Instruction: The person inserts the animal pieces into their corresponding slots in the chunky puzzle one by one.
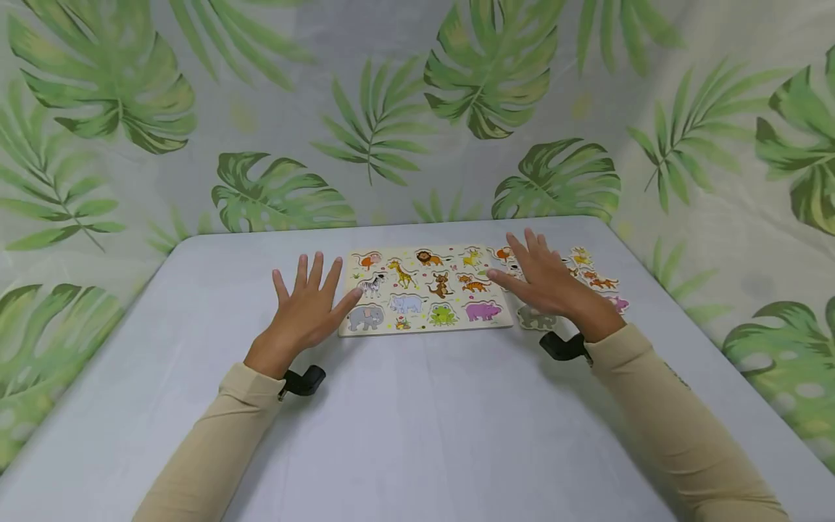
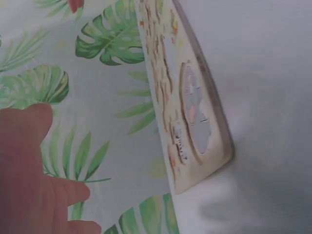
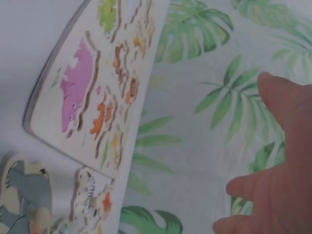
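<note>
Fingers spread, my left hand (image 1: 301, 313) hovers by the left end of a wooden animal puzzle board (image 1: 422, 290). My right hand (image 1: 551, 281), also with straight fingers, is over the board's right end and the loose puzzle pieces beside it. Neither hand holds anything. The board has animal-shaped recesses with pictures, among them a purple hippo (image 3: 78, 87) and a grey elephant (image 2: 197, 112). Loose pieces include an elephant piece (image 1: 535, 319), a tiger piece (image 1: 601, 281), a pink piece (image 1: 617, 304) and a zebra piece (image 3: 86, 192). My right hand partly hides the pile in the head view.
The board and pieces lie on a white table (image 1: 417, 428), toward its far edge. A leaf-patterned cloth (image 1: 391, 196) hangs behind and at the sides. Black wrist cameras are strapped on the left wrist (image 1: 304, 380) and right wrist (image 1: 562, 346).
</note>
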Demonstrator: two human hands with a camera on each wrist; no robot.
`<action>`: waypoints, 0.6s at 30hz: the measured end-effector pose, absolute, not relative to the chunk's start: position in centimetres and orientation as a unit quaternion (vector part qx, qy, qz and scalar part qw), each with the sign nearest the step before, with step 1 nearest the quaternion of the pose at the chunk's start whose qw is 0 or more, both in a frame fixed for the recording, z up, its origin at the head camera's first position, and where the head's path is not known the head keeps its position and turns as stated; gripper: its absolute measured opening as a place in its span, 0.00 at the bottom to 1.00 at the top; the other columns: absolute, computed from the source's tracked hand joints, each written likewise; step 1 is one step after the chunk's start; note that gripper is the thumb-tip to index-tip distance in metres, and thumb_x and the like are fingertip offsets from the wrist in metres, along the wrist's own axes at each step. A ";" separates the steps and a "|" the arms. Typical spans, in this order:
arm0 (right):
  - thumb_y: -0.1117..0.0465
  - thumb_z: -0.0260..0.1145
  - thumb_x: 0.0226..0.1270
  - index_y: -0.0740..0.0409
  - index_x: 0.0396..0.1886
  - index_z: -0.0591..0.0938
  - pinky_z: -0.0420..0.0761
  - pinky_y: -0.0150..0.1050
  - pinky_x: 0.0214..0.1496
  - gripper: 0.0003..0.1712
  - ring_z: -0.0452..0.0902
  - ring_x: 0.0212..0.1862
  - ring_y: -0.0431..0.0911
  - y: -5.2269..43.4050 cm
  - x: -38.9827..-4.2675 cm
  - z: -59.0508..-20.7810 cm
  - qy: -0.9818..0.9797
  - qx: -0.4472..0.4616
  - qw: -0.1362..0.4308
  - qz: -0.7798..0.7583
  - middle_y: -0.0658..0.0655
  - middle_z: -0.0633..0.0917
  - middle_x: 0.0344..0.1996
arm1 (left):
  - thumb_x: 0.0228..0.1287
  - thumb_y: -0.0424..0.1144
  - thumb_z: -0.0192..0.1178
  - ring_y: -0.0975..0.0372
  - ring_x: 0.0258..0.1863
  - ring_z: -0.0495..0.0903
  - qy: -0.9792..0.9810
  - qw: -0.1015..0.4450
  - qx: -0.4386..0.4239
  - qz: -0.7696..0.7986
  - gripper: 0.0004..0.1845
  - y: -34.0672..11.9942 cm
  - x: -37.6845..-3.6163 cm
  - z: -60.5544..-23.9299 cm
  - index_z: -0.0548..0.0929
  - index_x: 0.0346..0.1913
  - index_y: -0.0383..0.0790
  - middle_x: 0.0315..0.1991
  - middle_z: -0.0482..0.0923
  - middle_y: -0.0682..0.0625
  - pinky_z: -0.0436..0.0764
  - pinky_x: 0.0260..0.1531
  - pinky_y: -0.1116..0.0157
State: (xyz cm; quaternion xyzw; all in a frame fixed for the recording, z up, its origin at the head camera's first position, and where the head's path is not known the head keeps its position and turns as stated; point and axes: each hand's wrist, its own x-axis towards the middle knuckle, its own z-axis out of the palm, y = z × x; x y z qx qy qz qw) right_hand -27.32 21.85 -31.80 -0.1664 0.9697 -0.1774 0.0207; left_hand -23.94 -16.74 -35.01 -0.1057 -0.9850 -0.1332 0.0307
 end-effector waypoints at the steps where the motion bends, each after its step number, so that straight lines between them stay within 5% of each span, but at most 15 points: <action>1: 0.29 0.45 0.68 0.56 0.78 0.40 0.34 0.69 0.69 0.53 0.23 0.74 0.63 22.1 -27.2 -31.8 0.969 -0.166 0.019 -0.183 0.66 0.33 0.75 | 0.67 0.72 0.29 0.47 0.74 0.22 -0.984 0.030 -0.106 -0.140 0.46 -16.8 -23.9 -35.2 0.42 0.78 0.46 0.77 0.29 0.39 0.19 0.62 0.36; 13: 0.32 0.48 0.70 0.55 0.78 0.38 0.40 0.70 0.69 0.52 0.24 0.75 0.58 24.2 -26.4 -34.1 0.952 -0.158 0.031 -0.260 0.61 0.32 0.76 | 0.72 0.64 0.35 0.48 0.75 0.29 -0.940 0.003 -0.146 -0.307 0.42 -18.0 -24.3 -38.8 0.40 0.78 0.42 0.77 0.32 0.40 0.35 0.70 0.42; 18: 0.32 0.47 0.70 0.52 0.79 0.42 0.44 0.68 0.70 0.50 0.34 0.76 0.61 24.7 -25.9 -35.2 0.947 -0.137 0.026 -0.289 0.61 0.38 0.77 | 0.75 0.61 0.34 0.46 0.75 0.34 -0.920 -0.003 -0.159 -0.357 0.39 -18.3 -24.7 -39.5 0.42 0.78 0.41 0.77 0.36 0.39 0.41 0.71 0.44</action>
